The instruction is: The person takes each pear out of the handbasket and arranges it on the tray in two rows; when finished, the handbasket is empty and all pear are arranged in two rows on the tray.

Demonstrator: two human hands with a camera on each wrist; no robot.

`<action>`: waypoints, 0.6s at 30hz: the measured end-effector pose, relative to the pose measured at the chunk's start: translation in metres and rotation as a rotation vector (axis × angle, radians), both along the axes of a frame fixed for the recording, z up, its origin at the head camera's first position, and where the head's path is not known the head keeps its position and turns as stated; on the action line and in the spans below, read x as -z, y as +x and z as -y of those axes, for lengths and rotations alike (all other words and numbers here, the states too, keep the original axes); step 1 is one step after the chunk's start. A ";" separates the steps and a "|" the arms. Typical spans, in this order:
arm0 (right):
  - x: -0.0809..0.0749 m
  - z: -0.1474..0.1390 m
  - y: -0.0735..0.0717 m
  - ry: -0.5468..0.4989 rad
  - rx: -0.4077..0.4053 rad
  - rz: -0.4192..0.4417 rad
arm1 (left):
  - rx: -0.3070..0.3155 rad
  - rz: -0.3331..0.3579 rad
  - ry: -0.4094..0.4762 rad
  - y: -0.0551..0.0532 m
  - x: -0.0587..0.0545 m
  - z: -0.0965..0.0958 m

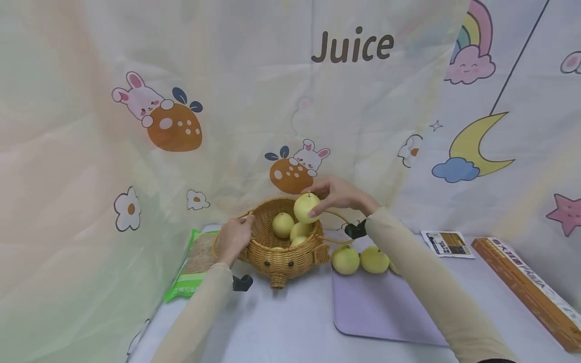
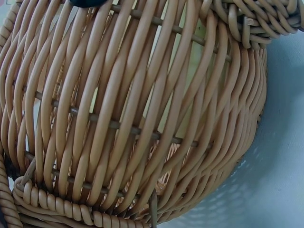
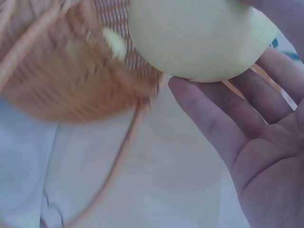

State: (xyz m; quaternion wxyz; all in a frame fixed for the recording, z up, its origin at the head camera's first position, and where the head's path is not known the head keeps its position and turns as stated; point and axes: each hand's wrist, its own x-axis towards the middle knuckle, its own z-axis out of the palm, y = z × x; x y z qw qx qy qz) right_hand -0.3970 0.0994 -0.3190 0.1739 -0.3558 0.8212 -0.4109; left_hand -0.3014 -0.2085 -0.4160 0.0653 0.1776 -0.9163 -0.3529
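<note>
Right hand [image 1: 339,194] pinched 1 pear [image 1: 306,207] over the basket's [image 1: 279,258] right side; left hand [image 1: 235,237] gripped its left side. Low, gentle release probably best limited bruising.

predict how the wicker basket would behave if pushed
The wicker basket would probably keep its shape, since its close weave looks thick and stiff. Its rounded sides suggest it might rock a little. The round fruits inside seem to lie loose, so they could roll as it moves.

Room before basket [image 1: 278,263] — fruit [image 1: 346,260] immediately right.
</note>
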 end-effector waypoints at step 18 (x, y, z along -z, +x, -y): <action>-0.013 -0.121 0.019 0.069 0.181 -0.015 | 0.022 -0.018 -0.012 -0.001 0.002 0.002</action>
